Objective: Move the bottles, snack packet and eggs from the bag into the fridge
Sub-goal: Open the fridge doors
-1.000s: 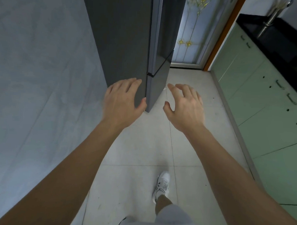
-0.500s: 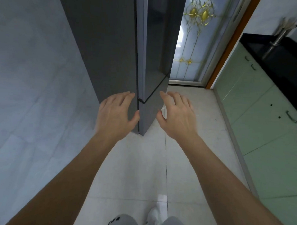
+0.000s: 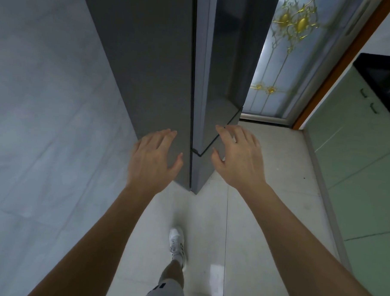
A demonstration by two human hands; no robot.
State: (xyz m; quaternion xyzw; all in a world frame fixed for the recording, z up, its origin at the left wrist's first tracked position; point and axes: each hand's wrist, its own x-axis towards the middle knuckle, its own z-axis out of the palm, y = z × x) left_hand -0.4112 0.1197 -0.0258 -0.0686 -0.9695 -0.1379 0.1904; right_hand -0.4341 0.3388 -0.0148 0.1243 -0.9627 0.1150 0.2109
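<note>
A tall dark grey fridge (image 3: 161, 74) stands ahead, seen from its corner, with its doors closed. My left hand (image 3: 152, 159) is raised in front of the fridge's side panel, fingers spread and holding nothing. My right hand (image 3: 238, 158) hovers in front of the door face near the seam between the upper and lower doors, fingers relaxed and empty. No bag, bottles, snack packet or eggs are in view.
A pale tiled wall (image 3: 45, 119) runs along the left. Green cabinets (image 3: 356, 166) under a black countertop (image 3: 384, 77) line the right. A frosted glass door (image 3: 287, 62) with gold ornament stands behind the fridge. My leg and white shoe (image 3: 176, 243) are on the tiled floor.
The fridge has come nearer and fills more of the view. Both hands stay raised and empty in front of it, a little further apart. My foot has stepped forward.
</note>
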